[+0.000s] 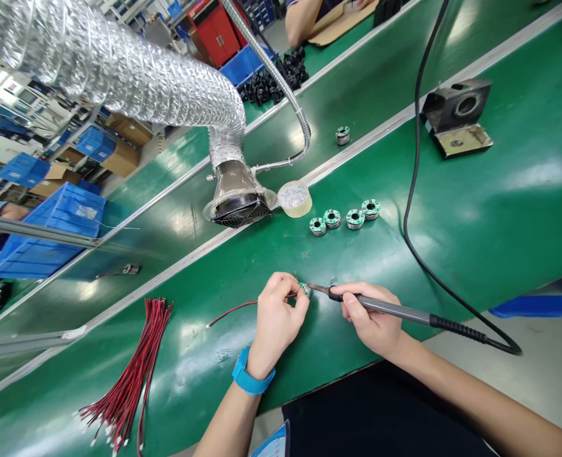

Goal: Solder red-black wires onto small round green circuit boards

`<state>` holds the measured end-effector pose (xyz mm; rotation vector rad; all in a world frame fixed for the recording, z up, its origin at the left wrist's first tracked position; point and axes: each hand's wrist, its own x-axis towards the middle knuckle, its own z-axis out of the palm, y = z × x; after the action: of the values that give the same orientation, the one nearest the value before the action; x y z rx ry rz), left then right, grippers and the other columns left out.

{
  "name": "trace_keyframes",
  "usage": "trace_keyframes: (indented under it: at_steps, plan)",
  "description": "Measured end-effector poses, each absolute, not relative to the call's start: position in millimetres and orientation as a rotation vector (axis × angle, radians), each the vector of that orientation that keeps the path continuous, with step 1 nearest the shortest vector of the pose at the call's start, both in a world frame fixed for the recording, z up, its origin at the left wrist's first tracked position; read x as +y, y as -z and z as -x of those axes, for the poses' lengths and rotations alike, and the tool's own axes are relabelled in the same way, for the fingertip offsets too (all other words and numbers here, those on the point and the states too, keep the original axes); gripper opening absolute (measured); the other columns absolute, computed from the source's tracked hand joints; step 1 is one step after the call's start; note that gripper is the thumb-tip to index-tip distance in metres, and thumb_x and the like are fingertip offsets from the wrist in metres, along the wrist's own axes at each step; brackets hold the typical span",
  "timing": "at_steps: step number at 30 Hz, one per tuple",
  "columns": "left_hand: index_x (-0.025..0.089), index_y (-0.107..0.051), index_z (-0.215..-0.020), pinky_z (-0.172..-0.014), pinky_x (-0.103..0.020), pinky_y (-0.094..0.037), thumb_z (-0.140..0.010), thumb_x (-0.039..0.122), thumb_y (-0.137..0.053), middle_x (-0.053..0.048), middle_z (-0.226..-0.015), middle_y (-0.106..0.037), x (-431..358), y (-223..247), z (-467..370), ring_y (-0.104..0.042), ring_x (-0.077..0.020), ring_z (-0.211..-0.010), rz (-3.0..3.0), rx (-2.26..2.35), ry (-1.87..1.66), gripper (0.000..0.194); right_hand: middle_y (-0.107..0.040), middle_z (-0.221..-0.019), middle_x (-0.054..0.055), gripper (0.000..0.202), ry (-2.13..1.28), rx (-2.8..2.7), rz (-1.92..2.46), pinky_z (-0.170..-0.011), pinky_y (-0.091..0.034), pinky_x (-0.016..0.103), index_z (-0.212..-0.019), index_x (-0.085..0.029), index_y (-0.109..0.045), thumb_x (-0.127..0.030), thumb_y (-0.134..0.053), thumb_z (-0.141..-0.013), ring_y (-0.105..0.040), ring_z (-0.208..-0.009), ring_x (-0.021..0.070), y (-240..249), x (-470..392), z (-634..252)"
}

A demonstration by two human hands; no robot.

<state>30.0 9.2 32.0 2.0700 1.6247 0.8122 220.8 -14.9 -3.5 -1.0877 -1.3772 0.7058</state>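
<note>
My right hand (374,320) is closed around the grey handle of a soldering iron (414,313). The iron's tip touches or nearly touches a small round part with a green circuit board (305,289) on the bench. My left hand (278,314), with a blue band at the wrist, pinches a red-and-black wire (233,311) at that board. The wire's white-tipped end trails off to the left. My fingers partly cover the board and hide the wire's joint. Beyond my hands stand several similar round parts with green boards (355,219).
A bundle of red-and-black wires (135,374) lies at left. A fume extractor (240,200) on a silver duct hangs over the bench, beside a tape roll (294,198). The iron's black cable (410,209) loops at right near a metal stand (459,117). Another person's arm (302,22) is across the line.
</note>
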Motion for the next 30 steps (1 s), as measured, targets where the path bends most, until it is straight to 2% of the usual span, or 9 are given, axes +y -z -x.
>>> trace_keyframes:
  at_steps: [11,21,24,30]
  plan:
    - [0.020,-0.061,-0.074,-0.069,-0.026,-0.049,-0.086,0.011,-0.065,-0.002,-0.089,-0.065,8,-31,-30,-0.061,-0.0143,-0.078,-2.075,1.625,-0.833,0.016,-0.068,-0.060,-0.005,0.019,-0.695,-1.364,1.092,-0.054,-0.056,0.026,-0.096,-0.023,-0.075,-0.025,-0.056,-0.101,-0.064,-0.048,0.0128,3,-14,-220]
    - [0.020,-0.059,-0.074,-0.069,-0.025,-0.048,-0.087,0.012,-0.064,-0.002,-0.089,-0.065,9,-29,-29,-0.062,-0.0140,-0.077,-2.085,1.619,-0.833,0.016,-0.072,-0.068,-0.004,0.017,-0.650,-1.378,1.083,-0.056,-0.055,0.026,-0.101,-0.023,-0.073,-0.022,-0.056,-0.102,-0.067,-0.052,0.0123,4,-15,-220]
    - [0.020,-0.059,-0.074,-0.068,-0.025,-0.048,-0.088,0.014,-0.063,-0.002,-0.088,-0.065,10,-27,-28,-0.062,-0.0140,-0.075,-2.109,1.602,-0.848,0.017,-0.076,-0.075,-0.002,0.018,-0.492,-1.475,1.062,-0.060,-0.056,0.025,-0.106,-0.022,-0.072,-0.016,-0.056,-0.101,-0.070,-0.058,0.0122,-3,-1,-229]
    - [0.021,-0.057,-0.074,-0.067,-0.025,-0.049,-0.091,0.018,-0.059,-0.002,-0.086,-0.064,13,-22,-24,-0.064,-0.0142,-0.073,-2.144,1.579,-0.870,0.018,-0.074,-0.084,0.003,0.026,0.107,-1.750,1.068,-0.062,-0.049,0.028,-0.121,-0.019,-0.069,-0.010,-0.058,-0.100,-0.067,-0.064,0.0148,-15,60,-276]
